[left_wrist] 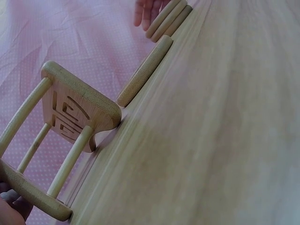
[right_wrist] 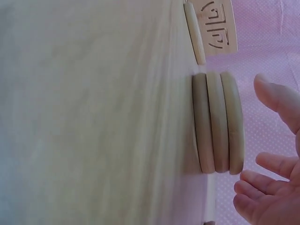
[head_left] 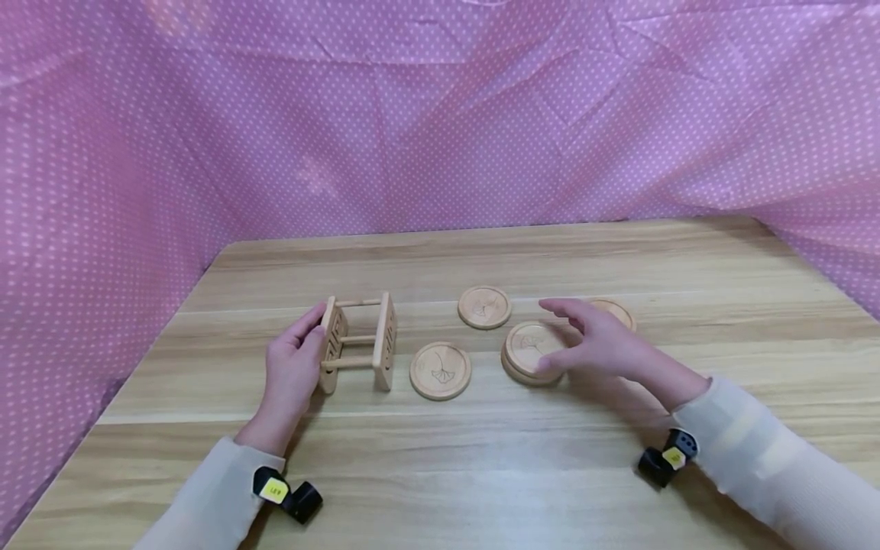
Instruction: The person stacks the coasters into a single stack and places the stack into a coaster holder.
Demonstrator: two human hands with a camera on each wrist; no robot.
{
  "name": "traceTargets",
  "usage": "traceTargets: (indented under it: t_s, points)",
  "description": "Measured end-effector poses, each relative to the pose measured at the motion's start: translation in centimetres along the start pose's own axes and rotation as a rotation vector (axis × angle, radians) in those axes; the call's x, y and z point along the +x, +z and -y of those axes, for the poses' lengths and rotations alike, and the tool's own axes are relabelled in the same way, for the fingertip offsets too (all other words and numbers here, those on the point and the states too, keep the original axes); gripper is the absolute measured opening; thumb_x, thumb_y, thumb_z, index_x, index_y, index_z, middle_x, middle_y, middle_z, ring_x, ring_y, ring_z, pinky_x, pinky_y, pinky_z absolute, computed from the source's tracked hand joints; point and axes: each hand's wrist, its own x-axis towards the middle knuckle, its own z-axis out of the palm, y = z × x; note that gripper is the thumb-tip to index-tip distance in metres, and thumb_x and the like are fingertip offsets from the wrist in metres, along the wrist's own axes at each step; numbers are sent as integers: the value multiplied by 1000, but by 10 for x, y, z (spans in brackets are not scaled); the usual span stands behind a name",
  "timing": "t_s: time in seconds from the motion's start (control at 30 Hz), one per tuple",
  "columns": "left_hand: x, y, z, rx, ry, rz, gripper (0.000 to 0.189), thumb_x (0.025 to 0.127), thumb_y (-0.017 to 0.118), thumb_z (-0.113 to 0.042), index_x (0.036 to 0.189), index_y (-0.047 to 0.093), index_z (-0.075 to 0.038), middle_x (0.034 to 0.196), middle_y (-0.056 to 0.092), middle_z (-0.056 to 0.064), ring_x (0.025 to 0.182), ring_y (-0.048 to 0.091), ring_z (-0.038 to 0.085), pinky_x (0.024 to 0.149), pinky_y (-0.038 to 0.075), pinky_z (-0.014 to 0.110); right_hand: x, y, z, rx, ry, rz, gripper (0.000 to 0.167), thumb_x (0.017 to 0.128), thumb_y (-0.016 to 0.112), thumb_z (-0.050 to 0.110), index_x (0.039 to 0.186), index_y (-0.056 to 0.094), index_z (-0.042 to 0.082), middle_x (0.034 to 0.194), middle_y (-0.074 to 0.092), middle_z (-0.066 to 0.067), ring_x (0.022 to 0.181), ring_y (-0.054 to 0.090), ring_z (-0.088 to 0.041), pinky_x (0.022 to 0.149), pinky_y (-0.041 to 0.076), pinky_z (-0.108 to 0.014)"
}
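Observation:
A small wooden coaster rack [head_left: 357,340], with two cut-out side panels joined by rods, stands on the table at left. My left hand [head_left: 292,370] holds its left panel; in the left wrist view the fingers [left_wrist: 11,204] are partly hidden by that panel. Right of the rack lies a round wooden coaster [head_left: 441,371] with an engraved leaf. Beside it is a stack of coasters [head_left: 529,347], showing three discs in the right wrist view. Over the stack's right side, my right hand [head_left: 594,340] hovers with thumb and fingers spread, apart from the discs in the right wrist view.
Another coaster [head_left: 484,307] lies farther back, between the rack and the stack. One more coaster [head_left: 615,312] is partly hidden behind the right hand. The wood-grain table [head_left: 447,473] ends at a pink dotted cloth [head_left: 440,137] hanging behind and at both sides.

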Motion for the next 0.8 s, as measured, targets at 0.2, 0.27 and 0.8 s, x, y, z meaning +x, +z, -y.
traceTargets:
  t_s: [0.2, 0.27, 0.8]
  points:
    - [1, -1, 1, 7, 4, -3, 37, 94, 47, -9, 131, 53, -9, 134, 51, 5, 122, 47, 16, 102, 40, 30, -1, -5, 0, 43, -29, -23, 84, 71, 80, 29, 137, 38, -3, 139, 41, -23, 129, 34, -42, 108, 28, -52]
    - [2, -1, 1, 9, 3, -4, 37, 94, 47, -9, 131, 53, -10, 134, 51, 5, 122, 47, 15, 102, 41, 29, -1, -6, -1, 56, -25, -27, 84, 71, 79, 29, 137, 38, -3, 140, 40, -22, 129, 35, -41, 108, 28, -51]
    - [5, -2, 2, 11, 11, -6, 37, 94, 48, -11, 130, 54, -10, 131, 54, 4, 119, 50, 14, 97, 44, 23, -1, -26, -14, 145, 99, -58, 83, 77, 75, 28, 140, 31, -4, 144, 32, -25, 132, 26, -44, 111, 21, -54]
